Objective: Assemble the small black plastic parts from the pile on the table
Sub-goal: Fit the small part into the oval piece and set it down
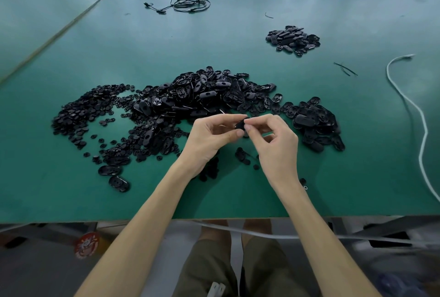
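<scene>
Head view, we list: left hand (209,136) and right hand (276,141) both pinching one small black part (241,126) above the green worktop (238,35), beside the main pile (202,99), raised, we judge, for pressing pieces together.

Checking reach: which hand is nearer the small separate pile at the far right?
Right. The small pile lies beyond the right hand, slightly right; the left hand is farther left. Both pinch one black part.

- My green table (238,35) fills the frame.
- Big pile (202,96) of black parts lies at centre.
- Small pile (292,39), upper right.
- Black cable (190,4), top centre.
- White cord (404,96), right side.
</scene>
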The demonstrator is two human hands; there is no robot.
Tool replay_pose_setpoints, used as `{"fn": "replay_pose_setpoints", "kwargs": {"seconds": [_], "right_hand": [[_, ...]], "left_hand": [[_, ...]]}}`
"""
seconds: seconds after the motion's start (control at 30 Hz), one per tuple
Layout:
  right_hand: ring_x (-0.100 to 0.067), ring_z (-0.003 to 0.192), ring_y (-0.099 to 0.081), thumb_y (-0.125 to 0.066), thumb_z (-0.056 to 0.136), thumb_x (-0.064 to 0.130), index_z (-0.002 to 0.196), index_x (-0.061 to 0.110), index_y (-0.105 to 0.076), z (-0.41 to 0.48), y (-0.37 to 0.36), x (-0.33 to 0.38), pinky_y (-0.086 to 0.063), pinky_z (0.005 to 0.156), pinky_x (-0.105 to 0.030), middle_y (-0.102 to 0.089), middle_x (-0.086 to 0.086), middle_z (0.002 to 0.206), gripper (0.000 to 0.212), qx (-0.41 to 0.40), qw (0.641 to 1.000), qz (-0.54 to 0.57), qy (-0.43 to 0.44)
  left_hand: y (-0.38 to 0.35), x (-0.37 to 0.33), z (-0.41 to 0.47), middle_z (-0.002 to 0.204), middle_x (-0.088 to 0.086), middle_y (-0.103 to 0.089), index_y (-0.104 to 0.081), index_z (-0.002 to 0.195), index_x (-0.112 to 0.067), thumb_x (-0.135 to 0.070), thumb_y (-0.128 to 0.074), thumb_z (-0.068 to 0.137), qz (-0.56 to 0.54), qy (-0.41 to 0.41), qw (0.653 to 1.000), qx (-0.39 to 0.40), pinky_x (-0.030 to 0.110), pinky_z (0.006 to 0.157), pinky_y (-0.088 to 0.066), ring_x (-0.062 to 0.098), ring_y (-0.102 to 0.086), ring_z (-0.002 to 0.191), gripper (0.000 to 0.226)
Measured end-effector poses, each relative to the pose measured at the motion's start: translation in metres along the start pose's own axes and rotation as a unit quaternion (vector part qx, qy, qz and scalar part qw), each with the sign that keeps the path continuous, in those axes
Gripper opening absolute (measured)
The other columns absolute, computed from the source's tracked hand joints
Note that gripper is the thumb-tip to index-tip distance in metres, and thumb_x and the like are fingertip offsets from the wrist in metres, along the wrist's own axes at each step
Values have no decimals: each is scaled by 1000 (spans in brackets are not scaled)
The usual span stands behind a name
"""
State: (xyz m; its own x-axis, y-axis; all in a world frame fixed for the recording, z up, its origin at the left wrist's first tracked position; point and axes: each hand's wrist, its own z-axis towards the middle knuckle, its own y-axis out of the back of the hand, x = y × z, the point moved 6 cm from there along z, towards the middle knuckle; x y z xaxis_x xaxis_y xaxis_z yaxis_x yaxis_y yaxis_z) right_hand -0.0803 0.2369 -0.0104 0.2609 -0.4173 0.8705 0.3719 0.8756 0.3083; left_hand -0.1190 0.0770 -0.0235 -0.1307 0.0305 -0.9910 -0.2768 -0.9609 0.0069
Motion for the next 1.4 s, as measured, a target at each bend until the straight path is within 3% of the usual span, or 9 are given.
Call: {"fn": "replay_pose_setpoints", "kwargs": {"seconds": [0.2,0.33,0.57,0.77,0.9,1.13,1.4], "right_hand": [[-10,82,-65,-75,95,12,94,17,-77,1,-2,2,-48,68,-17,-64,8,93,6,1,999,-34,28],[-9,85,-63,-73,97,11,107,15,-79,0,-7,6,-44,67,-11,-63,3,100,12,25,997,-49,59],[-8,88,-60,-64,101,6,133,22,-71,-6,-21,7,-50,74,-16,-53,3,105,36,97,988,-76,95],[-5,91,-63,-65,102,13,129,24,-69,-2,-10,8,-50,75,-13,-60,9,105,29,31,996,-43,69],[-2,89,-65,-69,98,12,108,26,-69,-2,-7,5,-50,72,-11,-66,12,103,17,13,999,-26,44],[-10,86,-68,-72,97,10,107,23,-74,-2,-5,2,-58,72,-24,-68,13,101,16,14,999,-5,36],[-3,83,-67,-74,94,5,104,14,-76,-3,-6,6,-50,72,-10,-68,11,95,13,21,998,-11,54]], "left_hand": [[1,4,2,111,24,-73,-77,117,-8,-4,-81,86,-5,5,1000,-5,28,88,-59,15,-70,94,31],[6,5,3,110,16,-77,-75,118,-7,-7,-78,91,-17,-1,1000,-27,27,86,-57,19,-72,96,28],[11,13,3,108,18,-77,-76,112,-10,-8,-72,96,-62,29,996,-60,46,95,-55,28,-68,94,17],[6,8,2,100,11,-78,-75,109,-9,-2,-72,94,-61,16,998,-29,27,77,-56,18,-72,91,16],[1,7,2,98,10,-78,-75,109,-5,-2,-73,94,-45,8,999,-3,27,77,-57,18,-73,92,16],[2,7,2,96,12,-78,-75,108,-5,-5,-76,92,-37,9,999,-12,28,78,-57,22,-72,90,16],[3,8,1,90,6,-76,-74,103,-7,2,-71,94,-16,16,1000,-16,28,82,-57,19,-65,76,13]]}}
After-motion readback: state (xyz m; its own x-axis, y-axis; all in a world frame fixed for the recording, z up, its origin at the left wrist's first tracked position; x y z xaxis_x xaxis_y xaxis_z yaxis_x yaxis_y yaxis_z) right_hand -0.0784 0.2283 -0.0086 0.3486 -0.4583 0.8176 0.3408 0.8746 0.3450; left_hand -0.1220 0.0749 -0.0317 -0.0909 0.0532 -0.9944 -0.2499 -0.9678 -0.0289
